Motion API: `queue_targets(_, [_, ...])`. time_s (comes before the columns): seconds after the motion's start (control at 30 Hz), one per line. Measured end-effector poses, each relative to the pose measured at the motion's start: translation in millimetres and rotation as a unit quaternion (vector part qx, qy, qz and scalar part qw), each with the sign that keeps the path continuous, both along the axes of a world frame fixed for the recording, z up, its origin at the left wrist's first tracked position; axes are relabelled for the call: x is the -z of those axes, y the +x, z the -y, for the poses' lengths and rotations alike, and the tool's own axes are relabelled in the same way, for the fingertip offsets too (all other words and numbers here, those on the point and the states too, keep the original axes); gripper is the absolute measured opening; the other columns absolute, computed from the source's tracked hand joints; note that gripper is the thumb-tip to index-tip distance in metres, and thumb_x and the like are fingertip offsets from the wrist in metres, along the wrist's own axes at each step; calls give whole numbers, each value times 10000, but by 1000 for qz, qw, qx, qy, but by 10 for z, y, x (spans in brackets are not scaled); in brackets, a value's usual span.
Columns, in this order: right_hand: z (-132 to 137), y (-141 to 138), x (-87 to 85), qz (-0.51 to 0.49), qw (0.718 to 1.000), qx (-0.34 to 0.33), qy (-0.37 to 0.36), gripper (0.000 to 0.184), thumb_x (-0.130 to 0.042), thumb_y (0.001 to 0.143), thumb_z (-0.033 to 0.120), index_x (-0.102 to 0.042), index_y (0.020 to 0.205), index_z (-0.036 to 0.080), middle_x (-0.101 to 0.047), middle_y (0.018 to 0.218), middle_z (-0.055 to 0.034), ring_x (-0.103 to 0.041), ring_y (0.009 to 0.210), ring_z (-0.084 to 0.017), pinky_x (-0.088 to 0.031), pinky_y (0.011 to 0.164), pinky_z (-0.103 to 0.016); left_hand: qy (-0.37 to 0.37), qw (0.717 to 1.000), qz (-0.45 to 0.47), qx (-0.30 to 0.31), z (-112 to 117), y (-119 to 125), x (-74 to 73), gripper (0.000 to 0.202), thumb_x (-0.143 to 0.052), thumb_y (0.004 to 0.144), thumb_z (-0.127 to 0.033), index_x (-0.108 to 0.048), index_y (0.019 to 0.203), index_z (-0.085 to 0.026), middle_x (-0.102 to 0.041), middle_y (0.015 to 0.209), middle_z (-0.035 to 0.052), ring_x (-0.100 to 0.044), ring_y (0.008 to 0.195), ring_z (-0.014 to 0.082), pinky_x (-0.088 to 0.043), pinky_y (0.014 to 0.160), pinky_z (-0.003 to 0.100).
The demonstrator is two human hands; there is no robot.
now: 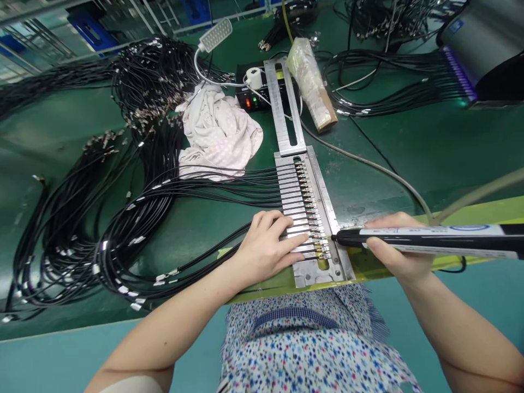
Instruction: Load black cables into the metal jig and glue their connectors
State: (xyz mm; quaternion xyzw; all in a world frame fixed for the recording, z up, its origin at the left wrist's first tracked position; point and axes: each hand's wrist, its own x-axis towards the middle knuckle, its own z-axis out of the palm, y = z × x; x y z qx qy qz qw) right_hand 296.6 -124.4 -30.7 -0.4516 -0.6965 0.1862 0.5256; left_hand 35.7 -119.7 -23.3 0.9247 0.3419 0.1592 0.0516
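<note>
A slotted metal fixture point(305, 279) lies near the table's front edge, holding a row of thin black cables point(262, 177) side by side. Their stripped ends with small metal connectors point(307, 199) line up along the fixture's right part. My left hand point(266, 243) rests on the cables at the near end, fingers spread and touching them. In my right hand point(403, 251) is a pen-shaped black-and-white tool point(442, 240), gripped between thumb and fingers. Its thin tip points left at the connectors close to my left fingertips; whether it touches them I cannot tell.
Big bundles of black cables point(139, 213) cover the left side. Behind the fixture are a crumpled cloth point(219, 128), a lamp point(216, 35), a black box with lit switches point(254, 102) and a wrapped block point(311, 87). A grey machine point(487, 46) stands back right; a grey hose point(368, 161) crosses the table.
</note>
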Motion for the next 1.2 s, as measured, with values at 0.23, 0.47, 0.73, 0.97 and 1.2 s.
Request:
queue_targets(0.23, [-6, -11, -27, -1, 1000, -2, -1, 104, -667, 693, 233, -635, 790, 254, -650, 672, 12, -602, 534, -144, -498, 452, -260, 0, 1000, 2, 0, -2, -1, -1, 326, -517, 866, -420, -611, 1118, -236, -533, 1066, 116, -414, 1004, 282, -361, 829, 451])
queue_targets(0.47, [12, 10, 48, -27, 1000, 1, -9, 155, -684, 679, 209, -649, 825, 245, -655, 711, 9, -601, 565, -136, -484, 468, -256, -4, 1000, -5, 0, -3, -3, -8, 328, -520, 863, -421, -612, 1120, -239, -535, 1068, 120, -416, 1005, 283, -358, 828, 449])
queue_targets(0.73, [12, 96, 122, -52, 998, -20, -5, 155, -666, 708, 279, -656, 862, 269, -662, 720, -21, -612, 574, -185, -492, 466, -313, 5, 1000, -16, -1, 2, -3, -3, 345, -506, 865, -447, -598, 1127, -242, -531, 1070, 118, -413, 1002, 283, -351, 821, 451])
queue_targets(0.97, [-8, 70, 47, 0, 1000, -21, 4, 112, -660, 706, 289, -643, 816, 280, -648, 675, -1, -611, 550, -167, -494, 460, -286, 15, 999, -14, 28, 20, 0, -33, 316, -511, 864, -443, -606, 1092, -246, -550, 1041, 112, -419, 1010, 286, -340, 821, 451])
queue_targets(1.2, [-8, 44, 37, 9, 1000, -27, 8, 114, -669, 686, 258, -647, 797, 248, -647, 678, 5, -609, 542, -147, -491, 470, -261, -7, 999, -9, 40, 27, 11, -38, 312, -511, 864, -443, -606, 1082, -241, -556, 1031, 105, -411, 1026, 287, -334, 841, 457])
